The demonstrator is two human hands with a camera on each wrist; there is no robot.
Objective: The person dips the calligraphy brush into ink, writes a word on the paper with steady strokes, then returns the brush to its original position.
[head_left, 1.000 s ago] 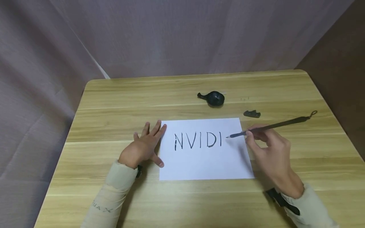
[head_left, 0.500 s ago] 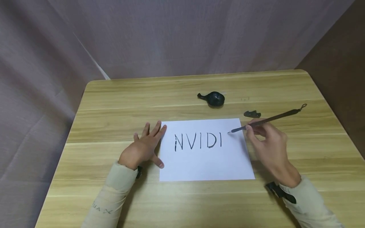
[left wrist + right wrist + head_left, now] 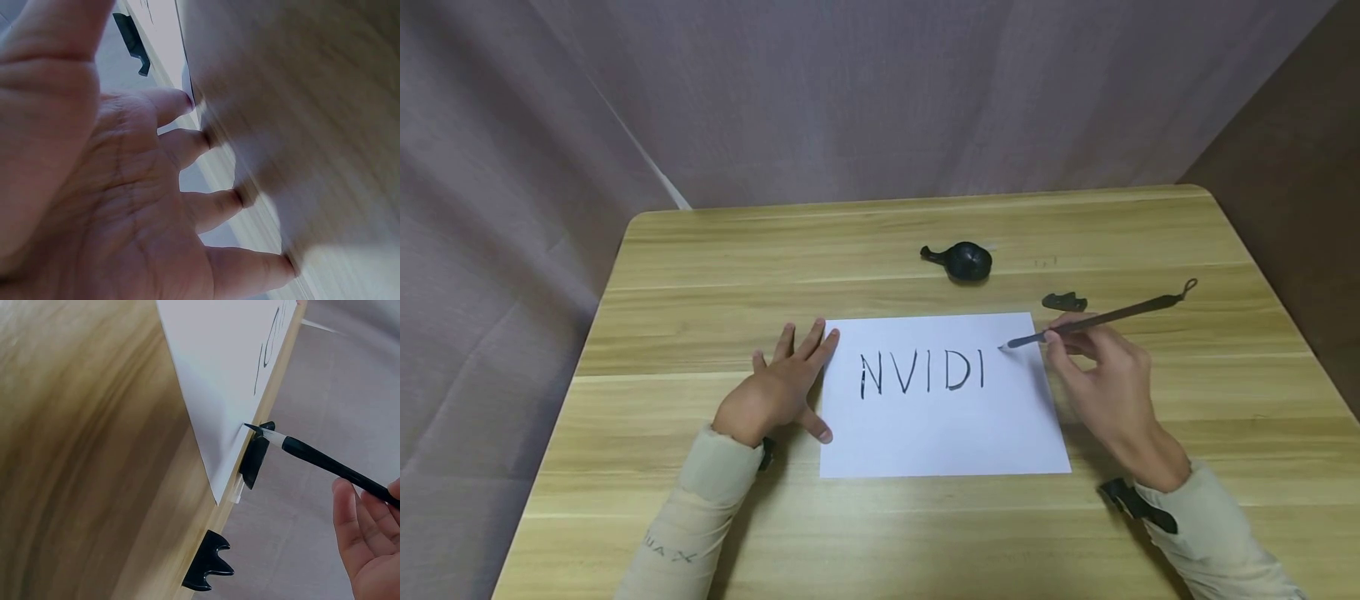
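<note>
A white sheet of paper [image 3: 940, 433] lies on the table, with the dark letters NVIDI [image 3: 921, 372] across its upper half. My right hand [image 3: 1108, 383] pinches a dark writing brush [image 3: 1123, 313], which slants up to the right and ends in a hanging loop. Its pale bristles with a dark tip [image 3: 250, 427] come right at the paper, to the right of the last letter. My left hand [image 3: 775, 392] is spread at the paper's left edge, index finger and thumb over the margin. In the left wrist view its fingertips [image 3: 284, 265] press on the table.
Behind the paper sits a black gourd-shaped piece [image 3: 967, 262] with a short neck. A small black brush rest [image 3: 1064, 302] with a jagged top stands near the paper's upper right corner. The wooden table [image 3: 715, 275] meets grey curtains [image 3: 865, 100] at the back.
My right hand has moved the brush slightly up the page, and its handle end has swung left. The left hand stays in place, and the letters look the same.
</note>
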